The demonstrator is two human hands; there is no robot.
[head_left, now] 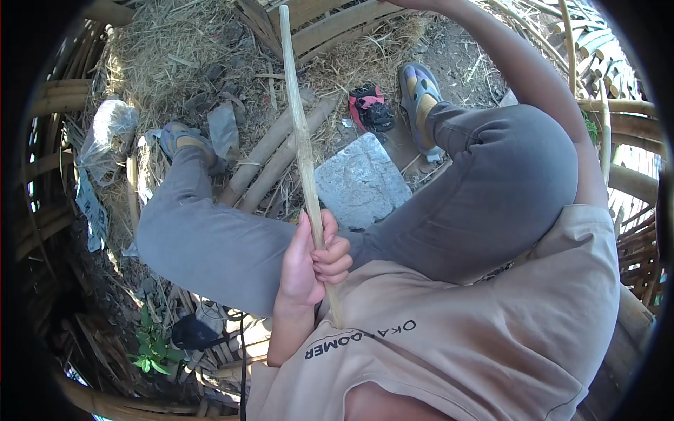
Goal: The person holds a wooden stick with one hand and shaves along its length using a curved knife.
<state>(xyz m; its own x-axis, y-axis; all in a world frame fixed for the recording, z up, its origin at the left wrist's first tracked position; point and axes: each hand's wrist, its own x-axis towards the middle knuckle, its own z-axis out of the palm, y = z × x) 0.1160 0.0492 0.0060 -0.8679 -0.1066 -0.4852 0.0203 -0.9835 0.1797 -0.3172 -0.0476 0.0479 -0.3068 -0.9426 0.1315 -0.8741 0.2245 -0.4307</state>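
My left hand [316,256] is closed around a long, pale wooden stick [298,119]. The stick rises almost upright through the view, its lower end against the beige shirt and its upper end in front of a wooden crate [340,28]. My right arm [523,56] stretches forward to the top edge, where my right hand [421,3] is at the crate's rim. The frame cuts that hand off, so its fingers are hidden. Between my legs lies a flat grey stone block [361,180].
Beyond the stone sits a black and red bundle, perhaps gloves [371,109]. Bamboo poles [270,154] lie on the straw-covered ground. A clear plastic bag [111,133] is at the left. Bamboo slats [53,168] form the left side, and cut bamboo pieces [604,45] are stacked at upper right.
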